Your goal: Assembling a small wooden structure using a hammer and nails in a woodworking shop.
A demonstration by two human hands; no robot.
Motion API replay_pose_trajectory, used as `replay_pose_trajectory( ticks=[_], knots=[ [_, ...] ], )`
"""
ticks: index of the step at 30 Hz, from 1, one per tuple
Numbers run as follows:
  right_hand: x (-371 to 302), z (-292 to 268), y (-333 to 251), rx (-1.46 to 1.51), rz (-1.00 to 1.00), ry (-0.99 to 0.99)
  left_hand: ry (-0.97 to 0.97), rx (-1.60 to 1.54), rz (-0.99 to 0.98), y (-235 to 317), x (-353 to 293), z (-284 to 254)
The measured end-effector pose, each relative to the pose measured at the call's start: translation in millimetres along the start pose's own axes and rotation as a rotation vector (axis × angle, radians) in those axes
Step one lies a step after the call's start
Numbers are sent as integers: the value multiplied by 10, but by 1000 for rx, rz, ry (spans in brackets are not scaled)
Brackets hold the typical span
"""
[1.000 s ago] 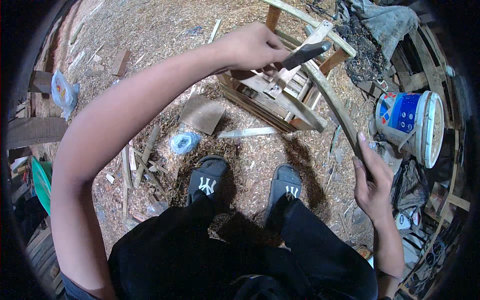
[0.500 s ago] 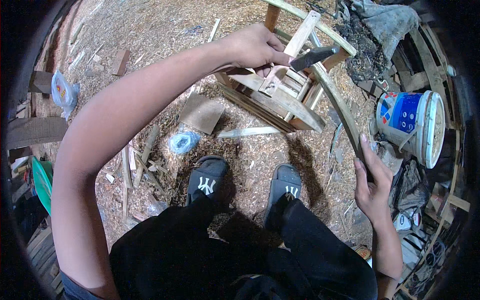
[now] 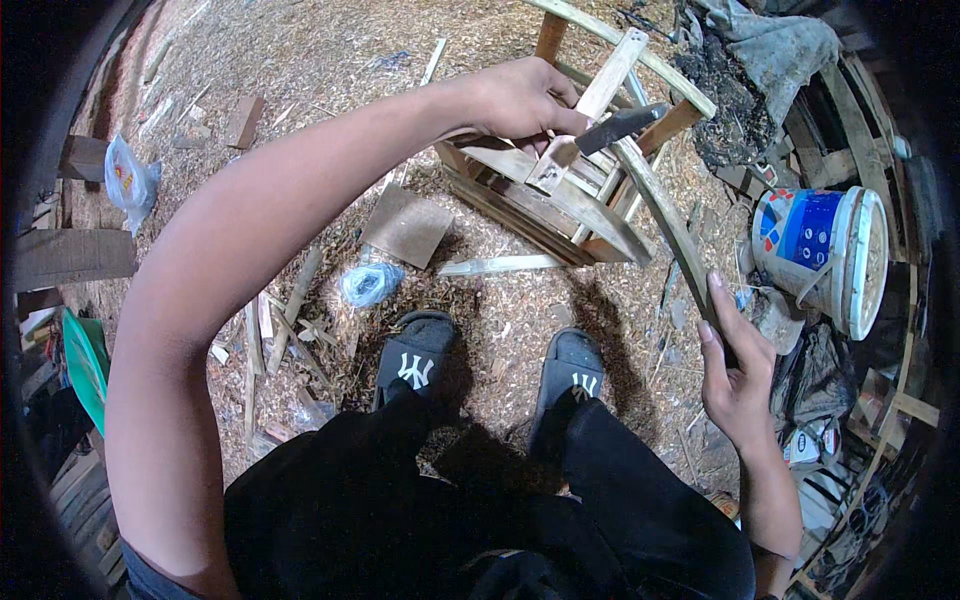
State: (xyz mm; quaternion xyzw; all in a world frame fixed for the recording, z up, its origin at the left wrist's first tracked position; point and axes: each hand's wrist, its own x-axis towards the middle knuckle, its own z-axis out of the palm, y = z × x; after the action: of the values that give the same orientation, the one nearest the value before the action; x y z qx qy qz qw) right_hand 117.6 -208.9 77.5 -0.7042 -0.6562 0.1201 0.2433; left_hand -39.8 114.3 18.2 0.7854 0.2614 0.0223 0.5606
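My right hand (image 3: 738, 375) is closed around the lower end of a hammer's (image 3: 665, 215) long, slightly curved wooden handle. The dark metal head lies at the slat, close to the fingers of my left hand (image 3: 530, 105). That hand is bent over a pale wooden slat (image 3: 612, 75), its fingers curled; whether a nail or anything else small is pinched there is hidden. The slat crosses a small wooden frame (image 3: 610, 232), like a stool or chair, with curved rails, legs and several inner strips. This frame stands on the ground ahead of my feet.
Wood shavings cover the floor (image 3: 300, 60). A square board (image 3: 407, 226), a crumpled blue plastic bag (image 3: 371, 285) and a wood strip (image 3: 500, 265) lie near my sandals (image 3: 415, 355). At right a white-and-blue bucket (image 3: 815, 250) lies tipped; scrap wood (image 3: 285, 320) is scattered at left.
The hammer and my right hand have shifted slightly down and left, the head now nearer the slat. My left hand stays over the slat.
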Motion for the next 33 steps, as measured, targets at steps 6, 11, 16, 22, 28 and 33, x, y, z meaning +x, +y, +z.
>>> replay_pose_trajectory(
  ticks=[6, 11, 16, 22, 28, 33],
  knots=[
    [26, -10, -85, -8, -21, -60, -17, 83, -26, 73, -59, -35],
    [46, -38, -100, -57, -74, -87, -15, 97, 5, 89, -56, -32],
    [92, -51, -107, -73, -144, 52, -8, 123, 39, 7, -4, -44],
    [105, -119, -178, -120, -55, -175, -12, 71, 16, 41, -47, -23],
    [81, -51, -71, -80, -159, 48, -11, 24, 21, 84, -71, -33],
    [60, -71, -88, -93, -83, -44, -27, 39, -19, 83, -49, -19]
  ],
)
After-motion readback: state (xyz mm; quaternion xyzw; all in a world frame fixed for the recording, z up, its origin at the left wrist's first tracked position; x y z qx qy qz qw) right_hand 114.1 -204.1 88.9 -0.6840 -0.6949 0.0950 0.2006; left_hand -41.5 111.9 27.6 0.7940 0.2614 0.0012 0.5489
